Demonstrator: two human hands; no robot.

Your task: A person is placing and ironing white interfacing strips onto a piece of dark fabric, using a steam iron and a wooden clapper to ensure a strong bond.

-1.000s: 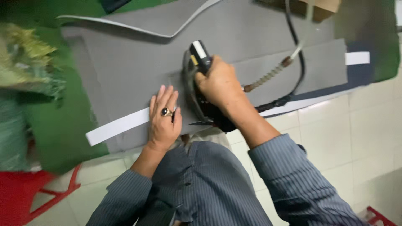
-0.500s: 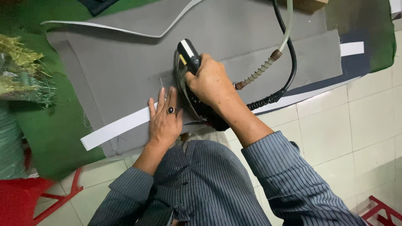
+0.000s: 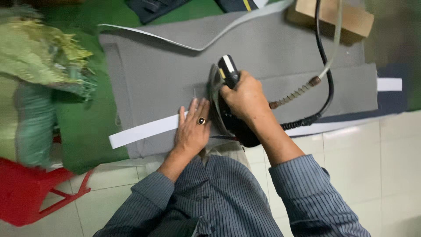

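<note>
At the far left a red plastic stool [image 3: 26,193] stands on the pale tiled floor [image 3: 377,153], with a heap of green fabric [image 3: 39,66] above it. The work surface is covered in green cloth [image 3: 87,127] – on it lies a large grey fabric piece [image 3: 162,74] with a white strip [image 3: 140,131] across its near edge. The left hand [image 3: 192,129] presses flat on this strip, fingers spread narrow. Just beside it, the right hand [image 3: 245,98] grips the handle of a black iron [image 3: 223,101], fingers closed around it – the iron rests on the grey fabric. Its cable [image 3: 326,79] loops right, near a cardboard box [image 3: 337,17].

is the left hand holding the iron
No, the left hand lies flat on the white strip and grey fabric, while the right hand grips the iron.
</note>
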